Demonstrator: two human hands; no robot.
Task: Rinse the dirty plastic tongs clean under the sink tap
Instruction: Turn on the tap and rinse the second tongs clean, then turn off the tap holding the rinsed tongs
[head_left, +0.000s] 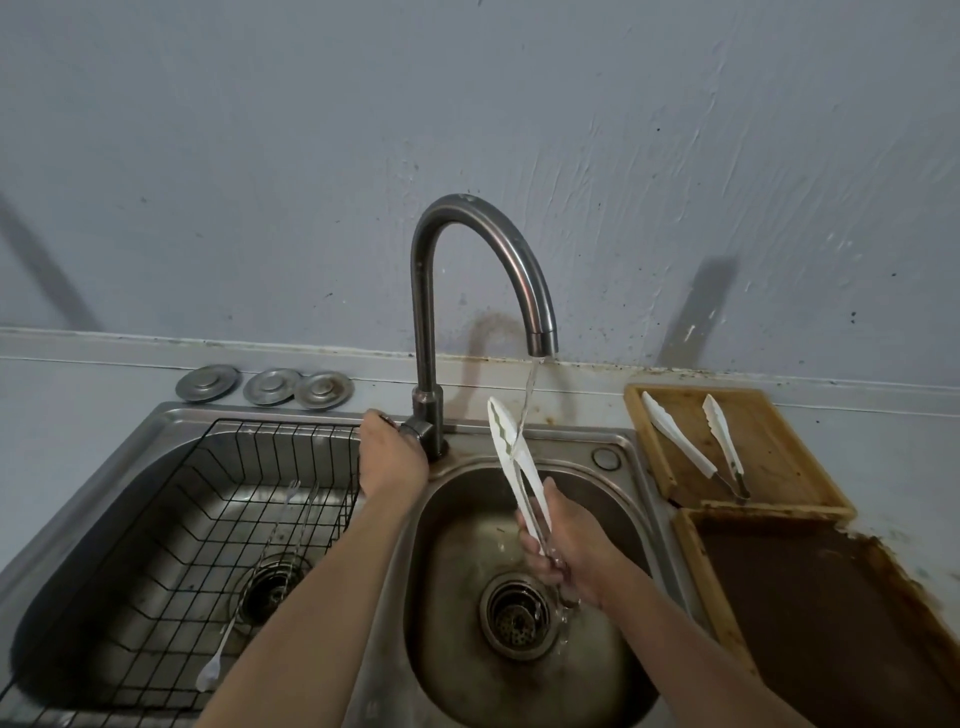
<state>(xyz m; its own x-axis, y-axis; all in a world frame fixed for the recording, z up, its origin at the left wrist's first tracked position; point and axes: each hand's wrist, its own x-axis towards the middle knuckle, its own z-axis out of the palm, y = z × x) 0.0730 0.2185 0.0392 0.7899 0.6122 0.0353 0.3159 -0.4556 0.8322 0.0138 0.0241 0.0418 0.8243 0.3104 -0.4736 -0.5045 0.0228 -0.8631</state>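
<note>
Against a scuffed grey wall, a steel double sink (613, 441) sits in the counter, and water runs from the curved tap (483, 249) into the right basin. The right hand (566, 545) grips the handle end of the white plastic tongs (511, 457), holding them tip-up in the stream, while the left hand (389, 457) curls round the tap lever (415, 428). Another pair of tongs (696, 441) lies on a wooden tray (779, 457) to the right, and a black wire rack (208, 499) fills the left basin.

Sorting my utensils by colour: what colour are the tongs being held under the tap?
White, seemingly with a greenish zigzag edge; the tongs show best in the head view.
</note>
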